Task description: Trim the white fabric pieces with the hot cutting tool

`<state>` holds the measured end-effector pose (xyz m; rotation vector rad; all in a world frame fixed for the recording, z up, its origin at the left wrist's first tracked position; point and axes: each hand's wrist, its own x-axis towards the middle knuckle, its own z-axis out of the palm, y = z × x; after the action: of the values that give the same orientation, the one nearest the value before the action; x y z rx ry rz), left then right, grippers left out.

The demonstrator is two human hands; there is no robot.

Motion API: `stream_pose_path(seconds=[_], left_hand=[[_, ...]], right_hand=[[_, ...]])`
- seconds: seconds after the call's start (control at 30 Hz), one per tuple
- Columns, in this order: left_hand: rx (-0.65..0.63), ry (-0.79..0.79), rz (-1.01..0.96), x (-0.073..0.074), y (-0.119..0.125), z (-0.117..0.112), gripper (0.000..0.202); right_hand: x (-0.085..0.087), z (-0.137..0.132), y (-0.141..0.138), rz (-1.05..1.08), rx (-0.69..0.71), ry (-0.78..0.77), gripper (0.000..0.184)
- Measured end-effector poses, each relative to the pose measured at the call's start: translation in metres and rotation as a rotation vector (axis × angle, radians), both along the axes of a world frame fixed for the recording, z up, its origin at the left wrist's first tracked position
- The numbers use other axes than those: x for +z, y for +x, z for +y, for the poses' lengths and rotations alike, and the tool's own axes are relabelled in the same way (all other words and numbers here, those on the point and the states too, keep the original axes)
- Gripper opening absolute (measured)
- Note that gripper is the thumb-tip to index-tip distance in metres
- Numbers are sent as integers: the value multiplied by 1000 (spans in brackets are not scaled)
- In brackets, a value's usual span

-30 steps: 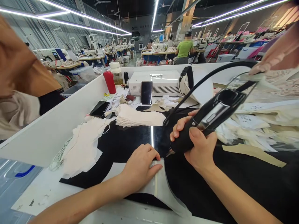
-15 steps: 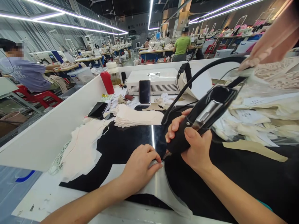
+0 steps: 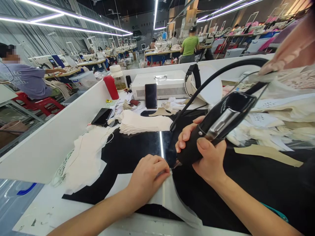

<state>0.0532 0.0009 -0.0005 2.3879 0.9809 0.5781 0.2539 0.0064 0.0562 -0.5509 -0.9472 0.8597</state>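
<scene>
Gripping a black corded tool (image 3: 218, 126), the right hand (image 3: 210, 159) is near the left hand (image 3: 149, 177), which pinches pale fabric (image 3: 171, 196).

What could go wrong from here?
The right hand holds the black tool with its tip close to the left hand on the whitish piece; a slip might nick either. The cable dips beside the pale stack; dragging it might shift the stack.

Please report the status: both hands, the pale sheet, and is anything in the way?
Left hand fingers closed at pale sheet's far end. Right hand gripping black tool, tip close beside left hand. Cable arching above, clear of sheet.
</scene>
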Motion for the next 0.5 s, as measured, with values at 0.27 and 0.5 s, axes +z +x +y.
stream_pose_path(seconds=[0.27,0.5], left_hand=[[11,10,24,0,2,-2,13],[83,-4,56,2,3,-2,23]], right_hand=[[4,-1,-7,46,14,9,50],[1,-3,-6,28,19,9,49]])
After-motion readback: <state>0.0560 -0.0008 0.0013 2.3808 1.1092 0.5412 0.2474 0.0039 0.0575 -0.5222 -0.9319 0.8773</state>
